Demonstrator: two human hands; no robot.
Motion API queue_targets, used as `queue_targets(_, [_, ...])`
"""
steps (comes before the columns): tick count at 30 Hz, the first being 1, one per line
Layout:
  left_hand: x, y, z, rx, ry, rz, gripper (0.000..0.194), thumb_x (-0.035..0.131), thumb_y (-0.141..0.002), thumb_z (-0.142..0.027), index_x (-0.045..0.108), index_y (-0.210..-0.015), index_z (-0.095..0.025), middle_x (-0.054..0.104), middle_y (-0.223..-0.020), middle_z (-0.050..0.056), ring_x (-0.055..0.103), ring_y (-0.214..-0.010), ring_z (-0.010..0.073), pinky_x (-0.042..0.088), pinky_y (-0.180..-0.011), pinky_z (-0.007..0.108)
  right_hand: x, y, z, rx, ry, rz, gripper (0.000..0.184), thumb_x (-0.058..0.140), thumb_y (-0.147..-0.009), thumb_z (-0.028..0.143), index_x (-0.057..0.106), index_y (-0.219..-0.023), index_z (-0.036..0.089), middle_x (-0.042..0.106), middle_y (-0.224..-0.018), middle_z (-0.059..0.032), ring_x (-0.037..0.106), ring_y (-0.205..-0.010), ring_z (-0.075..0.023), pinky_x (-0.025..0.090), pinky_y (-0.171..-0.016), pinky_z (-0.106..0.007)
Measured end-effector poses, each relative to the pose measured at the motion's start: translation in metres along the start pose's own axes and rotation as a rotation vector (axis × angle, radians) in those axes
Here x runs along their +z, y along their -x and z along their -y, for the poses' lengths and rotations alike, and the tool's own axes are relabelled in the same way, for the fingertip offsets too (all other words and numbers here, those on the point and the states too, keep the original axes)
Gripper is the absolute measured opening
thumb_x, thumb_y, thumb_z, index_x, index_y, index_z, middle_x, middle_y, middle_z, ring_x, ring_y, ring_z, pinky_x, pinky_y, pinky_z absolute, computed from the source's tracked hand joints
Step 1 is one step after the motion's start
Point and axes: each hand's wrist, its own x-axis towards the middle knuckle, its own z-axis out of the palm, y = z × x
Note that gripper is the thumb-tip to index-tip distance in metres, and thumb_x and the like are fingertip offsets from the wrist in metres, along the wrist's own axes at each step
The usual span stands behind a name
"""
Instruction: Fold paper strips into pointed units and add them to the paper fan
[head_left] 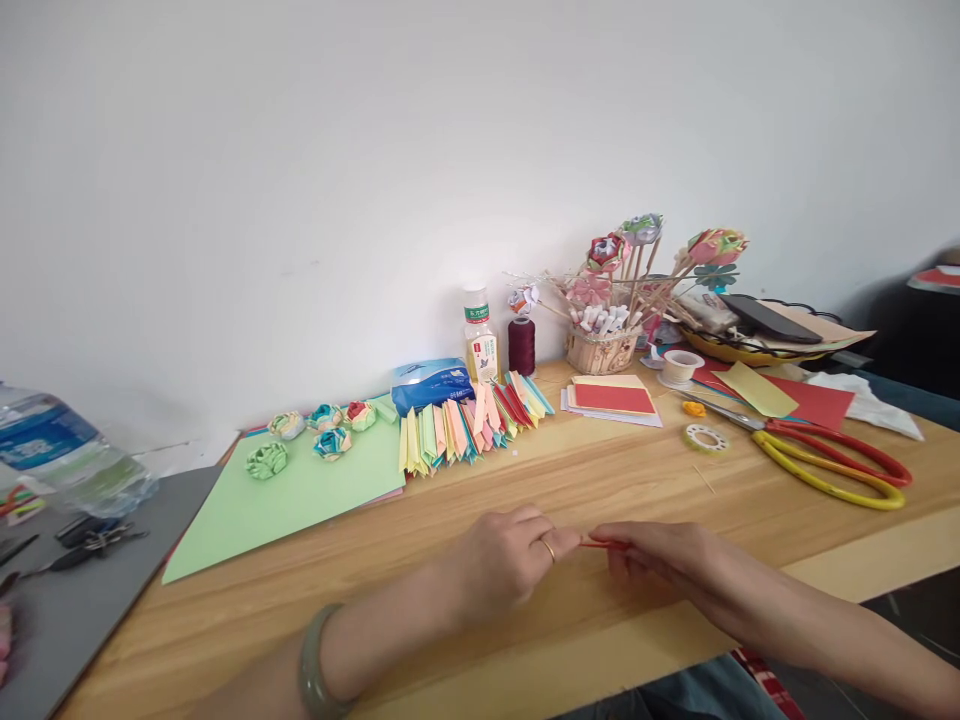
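Over the front of the wooden table, my left hand and my right hand meet with fingertips close together. Between them shows a thin edge of folded red paper, mostly covered by the fingers. My left hand is closed, its thumb and forefinger pinching one end of the paper. The right fingers are pressed around the other end, with some fingertips hidden underneath. Behind the hands lie several folded paper strips in rows and a stack of cut paper with a red sheet on top.
Large scissors, a tape roll and a white spool lie at right. Paper flowers rest on green sheets at left. A flower basket, thread cone and bottle stand along the wall.
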Motion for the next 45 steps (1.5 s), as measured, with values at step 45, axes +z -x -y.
queue_targets(45, [0.008,-0.012,0.021,-0.856,1.102,-0.422,0.036,0.068,-0.071,-0.049,0.061,-0.076,-0.014,0.070,-0.071,0.006,0.065,-0.069,0.0175,0.050,-0.069,0.029,-0.015,-0.049,-0.011,0.384,-0.415,-0.369,0.061,0.068,-0.061,0.063,0.069,-0.100,0.017,0.070,-0.086,-0.0078,0.064,-0.078,-0.0220,0.051,-0.071,-0.036])
